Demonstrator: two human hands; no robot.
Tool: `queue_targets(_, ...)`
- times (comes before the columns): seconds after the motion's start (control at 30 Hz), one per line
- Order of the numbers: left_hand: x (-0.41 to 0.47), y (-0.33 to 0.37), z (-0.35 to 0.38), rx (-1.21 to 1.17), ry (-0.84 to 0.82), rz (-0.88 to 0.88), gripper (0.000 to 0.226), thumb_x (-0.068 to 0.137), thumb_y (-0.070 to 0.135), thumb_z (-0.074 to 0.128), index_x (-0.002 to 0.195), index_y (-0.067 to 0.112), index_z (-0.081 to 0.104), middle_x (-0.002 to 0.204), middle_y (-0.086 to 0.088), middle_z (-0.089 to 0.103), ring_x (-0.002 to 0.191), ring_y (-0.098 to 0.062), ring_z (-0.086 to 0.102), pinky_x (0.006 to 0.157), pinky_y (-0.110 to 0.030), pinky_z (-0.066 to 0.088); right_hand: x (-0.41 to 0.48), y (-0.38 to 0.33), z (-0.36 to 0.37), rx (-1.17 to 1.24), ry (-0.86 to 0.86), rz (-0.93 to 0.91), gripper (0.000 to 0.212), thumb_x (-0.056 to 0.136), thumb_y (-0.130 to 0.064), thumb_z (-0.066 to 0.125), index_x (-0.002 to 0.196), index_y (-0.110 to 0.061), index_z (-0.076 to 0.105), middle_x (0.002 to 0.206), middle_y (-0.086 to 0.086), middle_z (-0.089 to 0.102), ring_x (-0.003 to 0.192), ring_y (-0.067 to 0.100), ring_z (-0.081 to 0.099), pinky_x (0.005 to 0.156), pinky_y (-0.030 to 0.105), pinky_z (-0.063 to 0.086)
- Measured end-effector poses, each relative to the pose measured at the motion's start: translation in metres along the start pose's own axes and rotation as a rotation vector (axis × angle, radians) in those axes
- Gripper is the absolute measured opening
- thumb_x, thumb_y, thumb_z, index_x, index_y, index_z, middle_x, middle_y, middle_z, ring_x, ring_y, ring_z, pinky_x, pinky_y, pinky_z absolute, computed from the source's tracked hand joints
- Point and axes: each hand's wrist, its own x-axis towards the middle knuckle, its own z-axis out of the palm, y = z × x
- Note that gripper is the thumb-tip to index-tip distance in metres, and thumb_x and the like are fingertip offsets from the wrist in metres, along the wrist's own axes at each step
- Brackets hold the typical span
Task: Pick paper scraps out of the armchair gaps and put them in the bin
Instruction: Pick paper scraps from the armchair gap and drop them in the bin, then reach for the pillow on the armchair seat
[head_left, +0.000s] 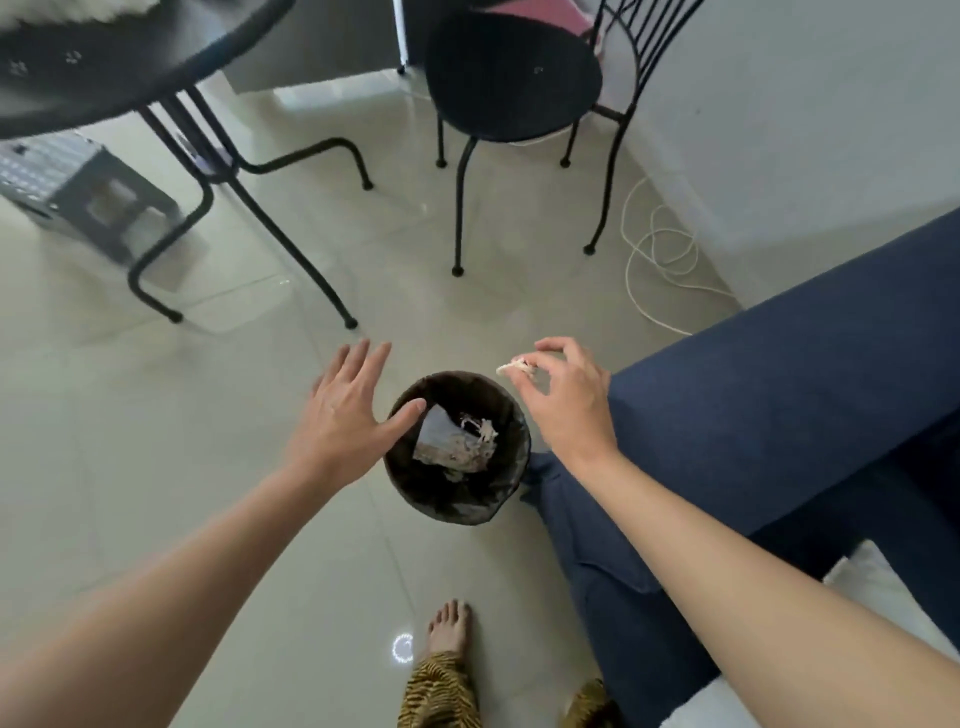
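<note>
A small round bin (511, 415) with a dark liner stands on the tiled floor, holding crumpled paper and a wrapper. My right hand (566, 400) hovers just right of and above its rim, pinching a pale paper scrap (514, 368) between thumb and forefinger. My left hand (345, 410) is spread flat with fingers apart at the bin's left rim, holding nothing. The dark blue armchair (789, 395) fills the right side; its arm lies right behind my right hand.
A black metal chair (511, 78) and a black round table (104, 67) with thin legs stand ahead. A white cable (660, 249) coils on the floor by the wall. A grey box (88, 192) sits at left. My bare foot (449, 626) is near the bottom.
</note>
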Motion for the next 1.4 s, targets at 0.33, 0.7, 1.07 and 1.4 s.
queue_targets(0.33, -0.021, -0.058, -0.003, -0.095, -0.009, -0.079, 0.077, 0.093, 0.051, 0.052, 0.158, 0.029, 0.018, 0.166, 0.0, 0.012, 0.152, -0.016, 0.002, 0.121, -0.038, 0.009, 0.002, -0.021, 0.056, -0.145, -0.244, 0.013, 0.045, 0.1, -0.048, 0.058, 0.13, -0.017, 0.071, 0.135, 0.003, 0.06, 0.131, 0.02, 0.049, 0.105, 0.043, 0.031)
queue_targets(0.7, -0.016, -0.054, 0.003, -0.119, -0.03, -0.052, 0.08, 0.092, 0.058, 0.052, 0.158, 0.029, 0.017, 0.166, -0.001, 0.01, 0.152, -0.017, 0.001, 0.122, -0.04, 0.009, 0.001, -0.019, 0.059, -0.159, -0.325, 0.07, 0.076, 0.099, -0.058, 0.053, 0.159, -0.016, 0.032, 0.162, 0.011, 0.038, 0.151, 0.029, 0.032, 0.121, 0.052, 0.025)
queue_targets(1.07, 0.009, 0.047, 0.02, -0.097, -0.14, 0.085, 0.101, 0.08, 0.082, 0.044, 0.158, 0.031, 0.007, 0.167, -0.007, 0.0, 0.152, -0.026, -0.004, 0.12, -0.047, 0.006, -0.013, 0.027, -0.043, -0.33, -0.183, 0.056, 0.082, 0.097, -0.072, 0.032, 0.164, -0.033, 0.007, 0.172, 0.016, 0.003, 0.159, 0.031, -0.003, 0.125, 0.059, -0.002)
queue_targets(1.4, -0.001, 0.266, 0.088, -0.028, -0.299, 0.492, 0.101, 0.081, 0.082, 0.045, 0.158, 0.031, 0.004, 0.167, -0.004, -0.002, 0.152, -0.023, -0.007, 0.122, -0.047, 0.005, -0.115, 0.167, -0.197, -0.275, 0.097, 0.513, 0.086, 0.093, -0.076, 0.037, 0.163, -0.036, 0.007, 0.173, 0.014, 0.005, 0.159, 0.032, 0.0, 0.125, 0.056, 0.003)
